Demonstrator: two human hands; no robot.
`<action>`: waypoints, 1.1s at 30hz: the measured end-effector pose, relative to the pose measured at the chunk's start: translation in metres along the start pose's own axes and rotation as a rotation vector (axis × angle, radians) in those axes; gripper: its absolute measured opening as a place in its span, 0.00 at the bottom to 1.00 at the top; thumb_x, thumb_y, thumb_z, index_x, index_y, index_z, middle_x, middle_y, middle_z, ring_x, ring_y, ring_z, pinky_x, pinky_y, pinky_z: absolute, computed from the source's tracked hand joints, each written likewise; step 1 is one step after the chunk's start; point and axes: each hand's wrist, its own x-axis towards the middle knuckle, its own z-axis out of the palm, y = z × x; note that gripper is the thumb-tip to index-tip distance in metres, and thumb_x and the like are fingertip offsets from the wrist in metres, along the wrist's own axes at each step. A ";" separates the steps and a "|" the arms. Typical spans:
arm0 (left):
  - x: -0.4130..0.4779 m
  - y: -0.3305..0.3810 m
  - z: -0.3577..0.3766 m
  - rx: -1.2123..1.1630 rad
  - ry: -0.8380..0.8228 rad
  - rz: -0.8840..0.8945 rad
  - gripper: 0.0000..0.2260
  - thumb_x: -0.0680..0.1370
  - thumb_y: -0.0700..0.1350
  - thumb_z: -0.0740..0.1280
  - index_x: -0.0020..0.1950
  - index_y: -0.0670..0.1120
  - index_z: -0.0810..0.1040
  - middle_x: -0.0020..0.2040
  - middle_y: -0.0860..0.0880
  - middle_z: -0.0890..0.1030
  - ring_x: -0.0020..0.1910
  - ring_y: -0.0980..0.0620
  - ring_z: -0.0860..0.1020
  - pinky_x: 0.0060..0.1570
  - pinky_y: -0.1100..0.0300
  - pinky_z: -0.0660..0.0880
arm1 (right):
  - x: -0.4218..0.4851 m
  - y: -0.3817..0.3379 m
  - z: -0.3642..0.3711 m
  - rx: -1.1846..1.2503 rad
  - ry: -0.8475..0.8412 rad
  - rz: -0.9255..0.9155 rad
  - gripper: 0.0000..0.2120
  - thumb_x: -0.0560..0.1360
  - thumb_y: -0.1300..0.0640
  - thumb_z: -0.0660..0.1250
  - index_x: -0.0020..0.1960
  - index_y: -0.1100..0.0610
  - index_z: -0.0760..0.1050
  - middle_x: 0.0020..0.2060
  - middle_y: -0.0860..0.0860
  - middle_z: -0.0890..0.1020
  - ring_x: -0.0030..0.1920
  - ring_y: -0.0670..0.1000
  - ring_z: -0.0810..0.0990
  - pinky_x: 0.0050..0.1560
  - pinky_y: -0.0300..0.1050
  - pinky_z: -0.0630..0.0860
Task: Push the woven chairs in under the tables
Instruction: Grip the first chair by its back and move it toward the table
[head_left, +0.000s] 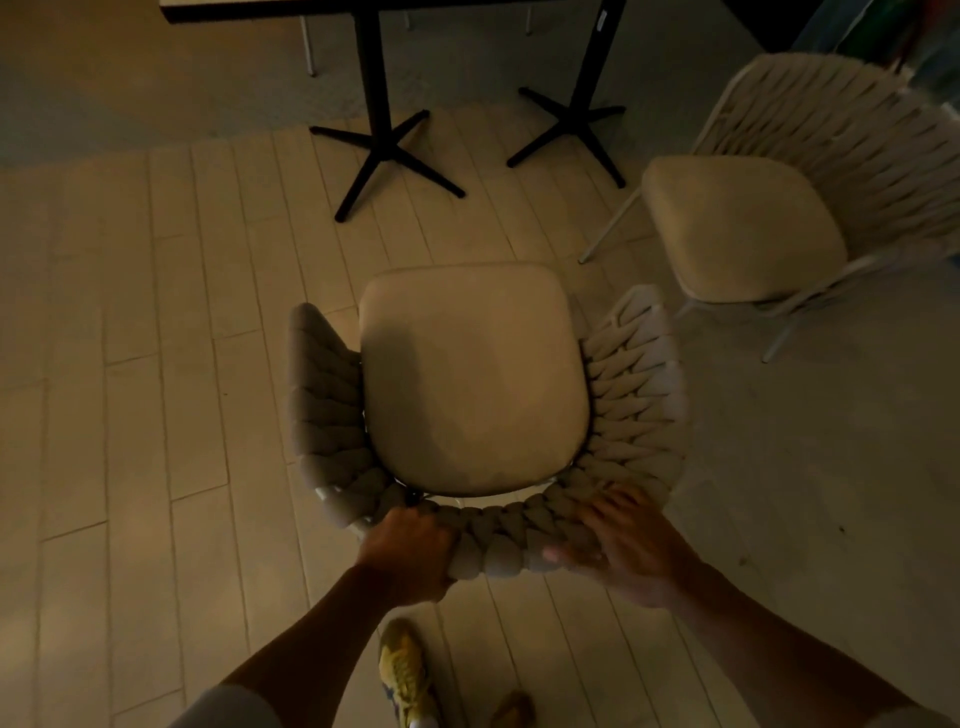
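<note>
On the plank floor (156, 364), well short of the bench's (249, 9) near edge, we find the woven chair (472, 384) facing it, and a second chair (748, 228) apart to the right. The left grip (410, 551) is curled round the backrest rim; the right grip (623, 545) clasps it, fingers spread. We judge the first push in hand, which calls next for a straight shove forward, clear of the pedestal feet (384, 150).

— What sort of place is this?
— Probably a café or restaurant, though it's dim: black pedestal tables (371, 78), matching woven chairs (475, 379) standing nearby, pale plank floor (156, 312).
</note>
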 end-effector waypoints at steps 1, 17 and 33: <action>0.000 0.000 -0.001 0.002 0.004 -0.004 0.16 0.75 0.60 0.66 0.58 0.55 0.80 0.50 0.53 0.82 0.48 0.51 0.81 0.52 0.54 0.78 | 0.003 0.001 -0.004 -0.008 -0.065 -0.016 0.42 0.71 0.18 0.51 0.63 0.50 0.78 0.59 0.43 0.81 0.62 0.48 0.76 0.69 0.49 0.66; -0.004 0.039 -0.010 -0.114 0.085 -0.259 0.19 0.75 0.51 0.68 0.67 0.59 0.76 0.60 0.56 0.82 0.59 0.52 0.80 0.59 0.53 0.77 | 0.029 0.048 0.012 -0.236 -0.276 -0.218 0.19 0.71 0.51 0.67 0.62 0.48 0.76 0.56 0.48 0.82 0.54 0.54 0.81 0.50 0.47 0.79; 0.050 0.137 -0.021 -0.161 0.071 -0.381 0.21 0.72 0.53 0.66 0.65 0.61 0.76 0.55 0.56 0.83 0.52 0.50 0.82 0.53 0.52 0.78 | 0.008 0.143 -0.011 -0.284 -0.218 -0.282 0.22 0.50 0.54 0.81 0.43 0.41 0.83 0.34 0.43 0.84 0.34 0.50 0.83 0.46 0.48 0.78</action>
